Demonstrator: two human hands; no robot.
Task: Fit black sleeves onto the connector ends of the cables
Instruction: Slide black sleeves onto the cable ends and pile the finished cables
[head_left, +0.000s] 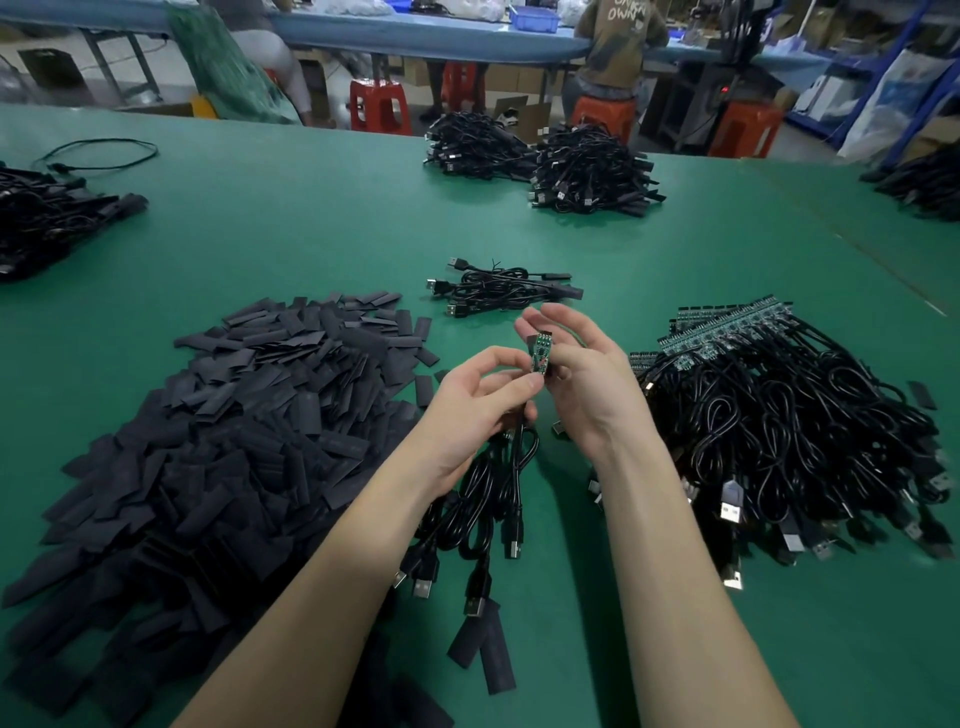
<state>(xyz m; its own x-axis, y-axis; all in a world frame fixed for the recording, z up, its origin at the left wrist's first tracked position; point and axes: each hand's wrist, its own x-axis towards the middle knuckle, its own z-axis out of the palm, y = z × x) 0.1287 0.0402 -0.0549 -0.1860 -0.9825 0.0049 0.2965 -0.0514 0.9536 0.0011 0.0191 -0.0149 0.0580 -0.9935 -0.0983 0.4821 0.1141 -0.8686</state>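
A: Green felt-like surface (322, 228), work held above its middle. Left hand (480, 395) pinches the lower end of a small green circuit board (540, 353) at a cable's tip; that cable (517, 457) hangs down from the hand. Right hand (582, 374) is curled beside the board, fingertips at its upper end, where a dark sleeve (531, 340) seems to sit.

B: Is the sleeve on yet?

A: Cannot tell; fingers hide most of it. Judged as just starting over the board's top.

B: Supplies?

A: Sleeve pile (218, 441) on the left, unsleeved cables with bare boards (789, 415) heaped on the right, a small finished-looking bundle (498, 291) just beyond the hands. Two loose sleeves (483, 649) lie near the forearms, among hanging plugs.

B: Risks from here?

A: Three, as judgement only. A flat sleeve mouth may catch on the board's corner or components and buckle if pushed without being squeezed open. A tilted board would jam it partway. Several cables dangle under the left hand; their weight could drag the pinch loose, or snag the heap on the right.
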